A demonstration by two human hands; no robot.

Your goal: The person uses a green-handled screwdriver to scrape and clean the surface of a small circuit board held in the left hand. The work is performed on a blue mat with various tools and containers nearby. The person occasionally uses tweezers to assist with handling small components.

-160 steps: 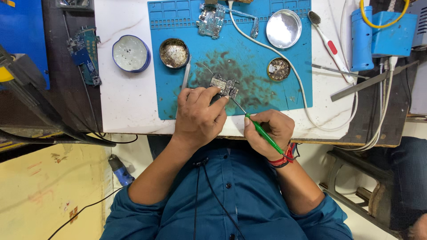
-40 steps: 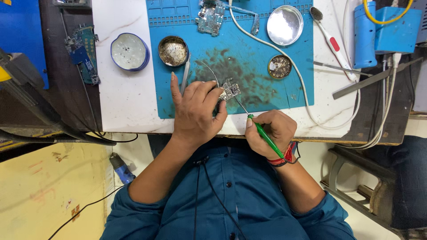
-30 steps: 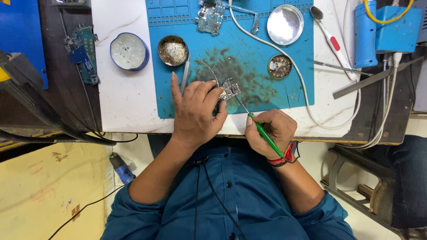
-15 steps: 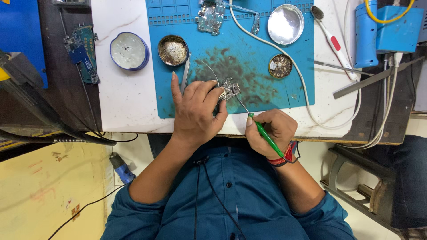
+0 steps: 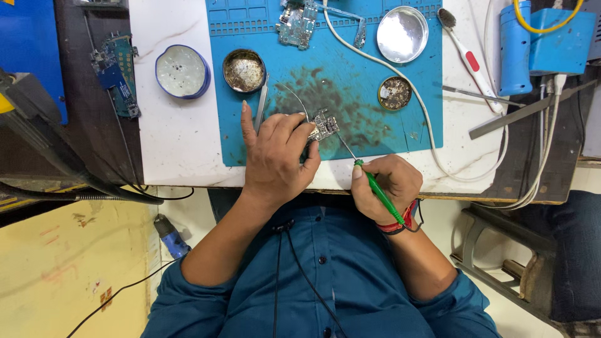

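The right hand point(image 5: 391, 188) is clenched on a green-handled iron point(image 5: 375, 188), pen-style, its thin tip slanting up and left to touch the near-right edge of a small circuit board point(image 5: 323, 127). The left hand point(image 5: 275, 156) lies flat over the blue mat point(image 5: 413, 125), fingertips pinning that board from the left, so this grip is pressing the board down. It sits at the middle of the mat, on a dark scorched patch, and this looks like the soldering step, tip on a joint; the next move would call for a steady tip and a still board. Just left of the board lie tweezers point(image 5: 261, 109). Further out, a round brown tin point(image 5: 243, 70) holds crusty residue, a blue-rimmed white tub point(image 5: 182, 71) stands on the bare bench point(image 5: 175, 144) to its left, a small tin point(image 5: 394, 92) sits to the right, and a shiny open lid point(image 5: 402, 34) lies far right. A second board point(image 5: 297, 22) rests at the far edge, a toothbrush point(image 5: 466, 59) beside a blue station point(image 5: 544, 37). No label is readable.
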